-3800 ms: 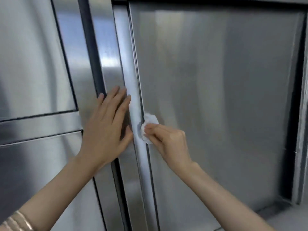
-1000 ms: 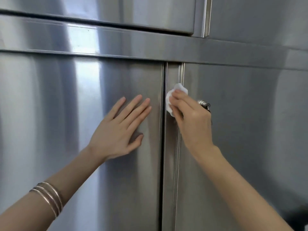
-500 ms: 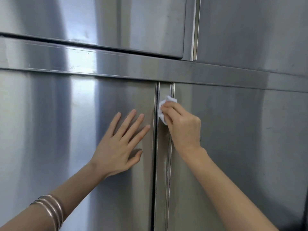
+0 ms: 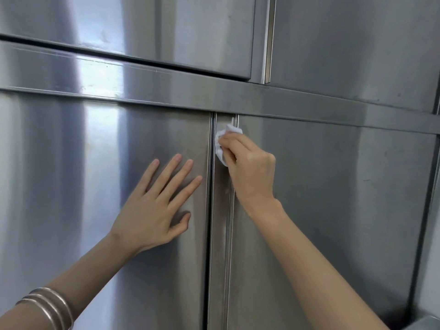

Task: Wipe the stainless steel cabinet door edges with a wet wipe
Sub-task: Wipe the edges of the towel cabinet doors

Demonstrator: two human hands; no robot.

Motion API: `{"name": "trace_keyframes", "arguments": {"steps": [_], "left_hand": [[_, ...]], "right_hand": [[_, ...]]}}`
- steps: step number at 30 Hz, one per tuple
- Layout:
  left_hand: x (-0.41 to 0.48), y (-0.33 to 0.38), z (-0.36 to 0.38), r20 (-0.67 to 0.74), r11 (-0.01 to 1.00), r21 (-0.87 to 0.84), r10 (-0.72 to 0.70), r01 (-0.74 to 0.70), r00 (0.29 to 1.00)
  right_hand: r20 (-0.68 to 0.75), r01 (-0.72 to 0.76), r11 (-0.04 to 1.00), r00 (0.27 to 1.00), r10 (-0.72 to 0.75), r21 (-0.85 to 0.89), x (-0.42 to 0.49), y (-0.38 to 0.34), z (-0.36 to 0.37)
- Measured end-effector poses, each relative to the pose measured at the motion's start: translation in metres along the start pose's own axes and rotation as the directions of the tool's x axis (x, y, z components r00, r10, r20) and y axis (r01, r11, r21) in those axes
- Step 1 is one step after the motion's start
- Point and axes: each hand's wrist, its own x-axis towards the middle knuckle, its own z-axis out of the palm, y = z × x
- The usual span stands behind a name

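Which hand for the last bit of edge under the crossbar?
Right. The right hand grips the wet wipe on the edge strip, just below the crossbar. The left hand lies flat on the left door, empty.

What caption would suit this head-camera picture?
Right hand holds a wet wipe against the centre strip; left hand rests flat on the left steel door.

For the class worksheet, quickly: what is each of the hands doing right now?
Left hand: open, fingers flat on the left cabinet door.
Right hand: closed, holding the wet wipe against the door edge.
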Motion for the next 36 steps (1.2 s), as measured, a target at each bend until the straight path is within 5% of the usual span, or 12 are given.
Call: {"name": "trace_keyframes", "arguments": {"steps": [6, 12, 18, 25, 28, 36], "left_hand": [[0.001, 0.002, -0.003, 0.012, 1.0, -0.004, -0.019, 0.019, 1.0], [0.001, 0.003, -0.005, 0.01, 1.0, 0.004, -0.021, 0.021, 1.0], [0.001, 0.002, -0.002, -0.037, 1.0, 0.007, -0.018, 0.018, 0.999], [0.0, 0.002, -0.001, -0.018, 0.999, 0.035, -0.004, 0.005, 1.0], [-0.001, 0.001, 0.001, -0.017, 1.0, 0.029, -0.001, 0.002, 1.0], [-0.003, 0.001, 0.001, -0.014, 0.999, 0.022, 0.039, -0.039, 0.999]], "right_hand": [[0.14, -0.024, 0.997, 0.99, 0.035, -0.076, 0.034, 0.001, -0.007], [0.016, 0.041, 0.999, 0.999, -0.041, 0.027, -0.008, -0.002, -0.009], [0.24, 0.051, 0.998, 0.969, -0.059, 0.039, -0.075, 0.003, -0.021], [0.055, -0.025, 0.996, 0.998, 0.02, 0.086, -0.033, -0.003, -0.007], [0.074, -0.104, 0.99, 0.992, 0.098, 0.09, -0.07, -0.007, -0.008], [0.116, -0.037, 0.995, 0.993, 0.025, 0.094, -0.079, -0.003, -0.013]]}}
